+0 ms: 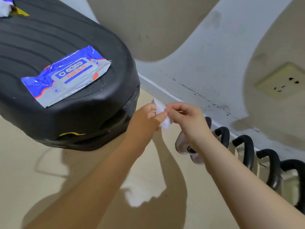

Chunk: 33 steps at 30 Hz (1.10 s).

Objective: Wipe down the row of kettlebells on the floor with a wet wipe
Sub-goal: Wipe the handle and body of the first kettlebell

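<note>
Beige floor (49,187) runs to a scuffed grey-and-tan wall (206,66) carrying a yellowed socket (283,80). Along the foot of that wall stands the row of kettlebells (244,149), black handles up, at least 4 handles showing, the nearest partly hidden behind the right forearm.

Both hands meet above the floor, just short of the row. The left hand (151,115) pinches one side of a white wet wipe (162,115) between thumb and fingers, and the right hand (183,116) pinches the other side, so each grip is closed on the wipe. It is crumpled and only partly spread, and the 2 hands seem to be pulling it open, probably to get a flat face that covers more metal per pass.

On the left, a black ribbed case (66,96) carries the blue-and-grey wipe pack (66,76) lying flat on its lid, likely parked there to stay off the floor and within reach for a fresh sheet. A white crumpled scrap (5,7) sits at the case's far corner; what it is I cannot tell.

No kettlebell is touched yet, so wiping appears not to have begun here.
</note>
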### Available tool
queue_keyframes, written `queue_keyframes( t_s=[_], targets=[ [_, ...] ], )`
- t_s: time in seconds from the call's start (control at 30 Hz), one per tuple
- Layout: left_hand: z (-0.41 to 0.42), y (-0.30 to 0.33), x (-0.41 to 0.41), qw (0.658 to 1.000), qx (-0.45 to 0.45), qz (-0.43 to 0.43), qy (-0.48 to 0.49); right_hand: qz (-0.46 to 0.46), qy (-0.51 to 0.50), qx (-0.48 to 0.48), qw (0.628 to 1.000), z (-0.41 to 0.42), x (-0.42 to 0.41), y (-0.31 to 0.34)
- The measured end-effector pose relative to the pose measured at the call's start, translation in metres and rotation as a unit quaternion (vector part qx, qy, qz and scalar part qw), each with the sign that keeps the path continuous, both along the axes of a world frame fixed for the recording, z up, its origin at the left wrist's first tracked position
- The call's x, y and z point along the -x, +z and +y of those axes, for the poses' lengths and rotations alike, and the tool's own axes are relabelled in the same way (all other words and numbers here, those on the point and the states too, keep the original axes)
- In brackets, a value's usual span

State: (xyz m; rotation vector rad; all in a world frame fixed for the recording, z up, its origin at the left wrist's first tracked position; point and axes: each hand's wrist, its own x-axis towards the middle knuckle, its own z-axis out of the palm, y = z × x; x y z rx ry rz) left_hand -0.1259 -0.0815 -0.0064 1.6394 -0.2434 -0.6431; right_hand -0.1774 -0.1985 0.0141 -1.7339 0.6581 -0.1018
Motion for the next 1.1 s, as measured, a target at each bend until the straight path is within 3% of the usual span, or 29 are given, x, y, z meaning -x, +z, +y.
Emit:
queue_keyframes(
  t_s=[0.13, 0.27, 0.53, 0.63, 0.73, 0.97, 1.1],
  targets=[
    [-0.021, -0.013, 0.017, 0.999, -0.006, -0.023, -0.035, 0.002, -0.028, 0.203, 0.979, -0.02, 0.018, -0.009],
    [-0.044, -0.02, 0.029, 0.998, -0.02, -0.051, -0.024, 0.034, -0.068, 0.257, 0.963, -0.035, 0.036, -0.014],
    [-0.064, -0.033, 0.044, 0.999, 0.001, -0.03, 0.039, 0.029, -0.09, 0.161, 0.982, -0.059, 0.056, -0.026],
    [-0.071, -0.031, 0.053, 0.997, 0.056, 0.042, -0.01, 0.013, -0.142, -0.042, 0.989, -0.069, 0.062, -0.022],
    [-0.082, -0.029, 0.06, 0.98, 0.124, 0.15, -0.049, -0.011, -0.156, -0.249, 0.956, -0.078, 0.068, -0.015],
    [-0.096, -0.026, 0.067, 0.963, 0.133, 0.23, 0.039, 0.029, -0.166, -0.247, 0.954, -0.103, 0.088, -0.028],
    [-0.105, -0.024, 0.073, 0.953, 0.107, 0.282, -0.024, -0.012, -0.201, -0.322, 0.925, -0.113, 0.099, -0.031]
  ],
)
